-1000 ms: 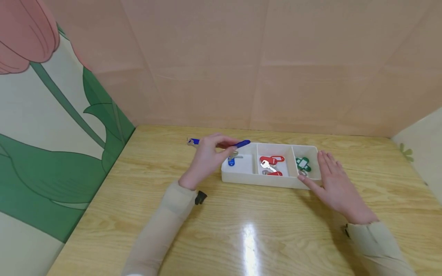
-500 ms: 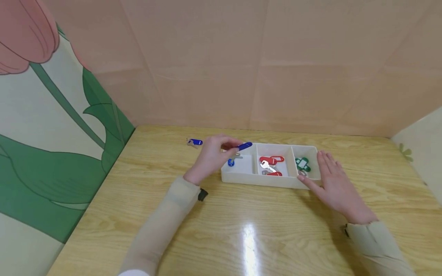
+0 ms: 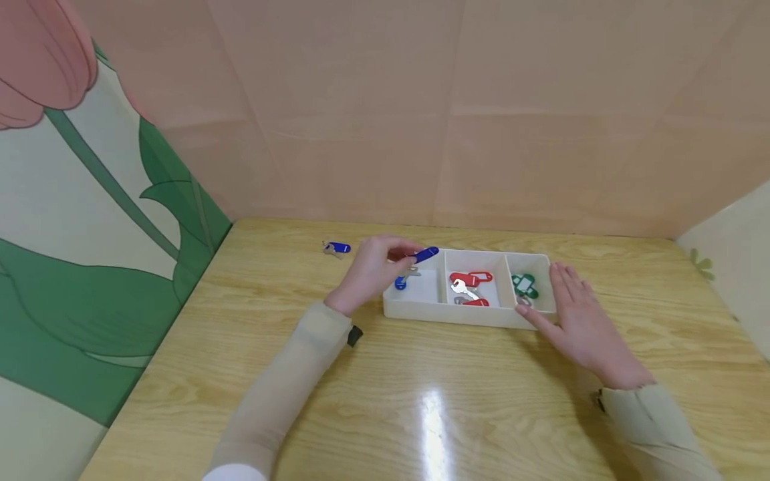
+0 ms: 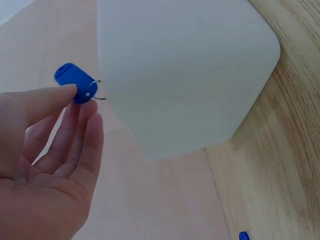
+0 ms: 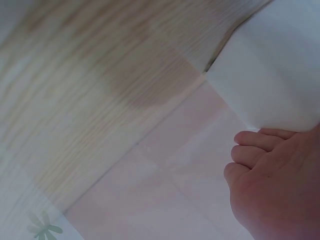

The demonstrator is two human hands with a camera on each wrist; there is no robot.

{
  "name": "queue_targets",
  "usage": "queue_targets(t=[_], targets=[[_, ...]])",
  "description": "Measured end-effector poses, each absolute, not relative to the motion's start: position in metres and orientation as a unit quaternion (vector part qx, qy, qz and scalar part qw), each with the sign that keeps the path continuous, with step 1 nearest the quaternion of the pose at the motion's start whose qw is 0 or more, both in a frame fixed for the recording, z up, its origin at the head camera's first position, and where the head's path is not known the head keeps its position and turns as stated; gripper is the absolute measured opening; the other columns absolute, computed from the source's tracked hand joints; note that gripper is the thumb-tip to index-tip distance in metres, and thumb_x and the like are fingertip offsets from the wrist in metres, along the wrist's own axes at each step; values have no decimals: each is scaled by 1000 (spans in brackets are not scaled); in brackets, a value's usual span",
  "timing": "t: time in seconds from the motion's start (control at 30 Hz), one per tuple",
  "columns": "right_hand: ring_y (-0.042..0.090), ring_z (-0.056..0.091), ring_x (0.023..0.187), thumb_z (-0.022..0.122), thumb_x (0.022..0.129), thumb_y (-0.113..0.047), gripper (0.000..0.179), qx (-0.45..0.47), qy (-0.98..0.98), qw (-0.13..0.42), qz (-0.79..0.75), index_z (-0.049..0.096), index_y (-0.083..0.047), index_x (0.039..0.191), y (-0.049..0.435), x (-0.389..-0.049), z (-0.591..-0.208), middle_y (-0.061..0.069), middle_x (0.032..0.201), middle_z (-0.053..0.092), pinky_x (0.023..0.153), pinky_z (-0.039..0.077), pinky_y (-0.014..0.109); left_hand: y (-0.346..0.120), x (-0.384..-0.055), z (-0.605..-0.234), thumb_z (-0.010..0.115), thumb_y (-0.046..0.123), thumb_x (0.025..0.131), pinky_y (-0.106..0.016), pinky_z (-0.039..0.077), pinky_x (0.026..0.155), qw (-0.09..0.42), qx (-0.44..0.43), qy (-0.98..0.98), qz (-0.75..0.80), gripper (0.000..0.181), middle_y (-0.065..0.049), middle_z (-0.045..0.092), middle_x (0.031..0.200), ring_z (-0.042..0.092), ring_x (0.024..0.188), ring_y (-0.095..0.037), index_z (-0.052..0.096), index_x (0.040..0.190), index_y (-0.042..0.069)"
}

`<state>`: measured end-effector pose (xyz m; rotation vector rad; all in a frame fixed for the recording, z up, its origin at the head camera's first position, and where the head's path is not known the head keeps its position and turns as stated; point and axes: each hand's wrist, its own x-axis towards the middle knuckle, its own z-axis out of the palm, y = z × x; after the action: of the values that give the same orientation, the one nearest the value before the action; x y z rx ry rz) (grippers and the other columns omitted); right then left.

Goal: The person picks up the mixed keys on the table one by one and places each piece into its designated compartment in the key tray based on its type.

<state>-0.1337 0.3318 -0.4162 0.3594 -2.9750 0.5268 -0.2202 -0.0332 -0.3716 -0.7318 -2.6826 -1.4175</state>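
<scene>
My left hand (image 3: 374,272) pinches a blue key tag (image 3: 425,254) over the left compartment of a white three-part tray (image 3: 469,315). In the left wrist view, thumb and fingertips hold the blue tag (image 4: 75,82), and its metal ring shows by the tray wall. Another blue key tag (image 3: 400,283) lies in that compartment, with a key above it that I cannot assign to either tag. Red key tags (image 3: 464,279) with keys fill the middle compartment; green key tags (image 3: 526,286) sit in the right one. My right hand (image 3: 580,324) rests straight-fingered against the tray's right end, thumb at the front rim.
A blue-tagged key (image 3: 338,248) lies on the wooden table (image 3: 481,401) left of the tray. Behind the table hangs a pinkish sheet (image 3: 361,133). On the left stands a wall with a painted flower (image 3: 168,234).
My left hand has shifted slightly right, still pinching the blue tag, so the loose blue-tagged key on the table shows more fully. My right hand has stayed against the tray.
</scene>
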Motion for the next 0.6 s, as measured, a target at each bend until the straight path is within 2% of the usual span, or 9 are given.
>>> queue_targets(t=[0.23, 0.5, 0.6], targets=[[35, -10, 153, 58, 99, -56, 101, 118, -977, 47, 173, 3, 4, 160, 331, -135, -417, 26, 166, 2, 120, -7, 52, -36, -226, -376, 71, 15, 98, -32, 53, 96, 4, -208, -864, -459, 34, -2, 67, 130, 63, 113, -19, 68, 132, 14], [35, -10, 153, 58, 99, -56, 102, 117, -977, 46, 170, 3, 4, 160, 332, -134, -417, 27, 166, 2, 120, -7, 52, -46, -228, -379, 69, 24, 100, -43, 47, 103, 14, -194, -858, -476, 33, -1, 65, 132, 60, 119, -27, 68, 132, 17], [35, -10, 153, 59, 99, -56, 102, 117, -977, 45, 172, 3, 3, 160, 332, -134, -417, 27, 166, 2, 120, -7, 52, -54, -231, -382, 69, 26, 100, -43, 46, 104, 23, -190, -859, -474, 33, 0, 65, 132, 59, 121, -28, 68, 132, 17]])
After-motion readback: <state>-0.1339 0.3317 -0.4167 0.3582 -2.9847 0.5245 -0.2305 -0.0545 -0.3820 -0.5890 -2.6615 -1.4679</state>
